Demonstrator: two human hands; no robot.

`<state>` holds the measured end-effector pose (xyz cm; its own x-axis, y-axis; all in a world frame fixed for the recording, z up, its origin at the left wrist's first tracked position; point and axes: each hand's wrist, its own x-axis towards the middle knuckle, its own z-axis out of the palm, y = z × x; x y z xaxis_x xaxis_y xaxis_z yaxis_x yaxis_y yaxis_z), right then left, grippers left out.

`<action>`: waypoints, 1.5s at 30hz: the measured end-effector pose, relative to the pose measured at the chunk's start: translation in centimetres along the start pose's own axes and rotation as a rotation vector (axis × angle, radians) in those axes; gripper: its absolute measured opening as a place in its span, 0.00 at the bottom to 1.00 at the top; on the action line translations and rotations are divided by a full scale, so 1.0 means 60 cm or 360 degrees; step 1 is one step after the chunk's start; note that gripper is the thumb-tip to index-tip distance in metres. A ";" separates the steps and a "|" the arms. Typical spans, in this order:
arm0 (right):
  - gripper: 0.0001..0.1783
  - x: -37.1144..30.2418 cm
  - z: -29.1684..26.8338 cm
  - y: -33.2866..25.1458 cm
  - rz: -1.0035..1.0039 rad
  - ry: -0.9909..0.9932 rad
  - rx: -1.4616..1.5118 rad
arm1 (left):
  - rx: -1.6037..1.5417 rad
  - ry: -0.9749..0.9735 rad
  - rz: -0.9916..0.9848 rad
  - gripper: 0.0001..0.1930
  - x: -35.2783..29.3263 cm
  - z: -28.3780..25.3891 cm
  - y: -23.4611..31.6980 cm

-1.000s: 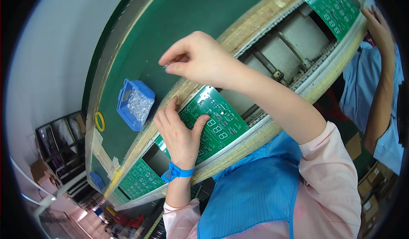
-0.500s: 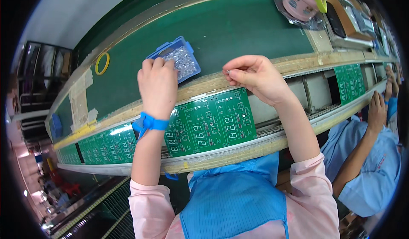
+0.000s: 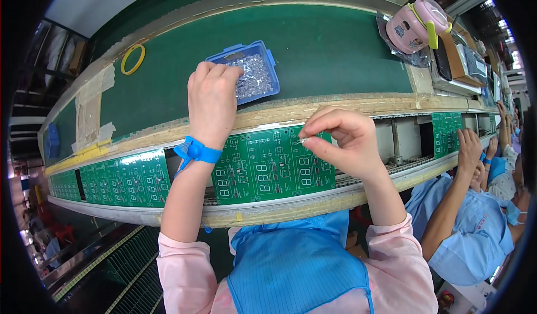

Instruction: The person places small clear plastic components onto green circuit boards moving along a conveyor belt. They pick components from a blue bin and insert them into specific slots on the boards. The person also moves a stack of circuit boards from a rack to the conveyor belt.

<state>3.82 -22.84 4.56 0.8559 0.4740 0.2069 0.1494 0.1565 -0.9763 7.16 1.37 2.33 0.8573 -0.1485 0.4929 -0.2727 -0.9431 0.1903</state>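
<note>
My right hand pinches a small clear electronic component between thumb and forefinger, just over the top edge of a green circuit board. That board has several digit outlines and small parts on it. My left hand, with a blue band round its wrist, reaches over the left side of a blue plastic tray. Its fingers are bent together at the many small clear components inside. What the left fingertips hold, if anything, is hidden.
The boards lie on a conveyor rail; more boards sit to the left and another board to the right. On the green bench are a yellow ring and a pink container. A co-worker's arm is at right.
My right hand has come down toward the board's upper edge with the small component. My left hand stays at the tray. The co-worker's hand has moved to the right-hand board.
</note>
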 end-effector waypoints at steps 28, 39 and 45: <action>0.19 0.007 -0.007 0.047 -0.0067 -0.0259 -0.1436 | -0.1189 -0.0149 -0.0188 0.11 -0.097 -0.013 0.079; 0.21 0.013 -0.004 0.044 -0.0012 -0.0313 -0.1513 | -0.1245 -0.0195 -0.0211 0.11 -0.100 -0.012 0.079; 0.19 0.019 0.005 0.033 -0.0354 -0.0410 -0.1863 | -0.1527 -0.0232 -0.0386 0.09 -0.096 -0.016 0.084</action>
<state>4.97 -21.74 2.89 0.6514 0.7153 0.2532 0.7500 -0.5565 -0.3575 0.41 -2.23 1.28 0.9641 -0.0796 0.2533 -0.2653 -0.3230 0.9084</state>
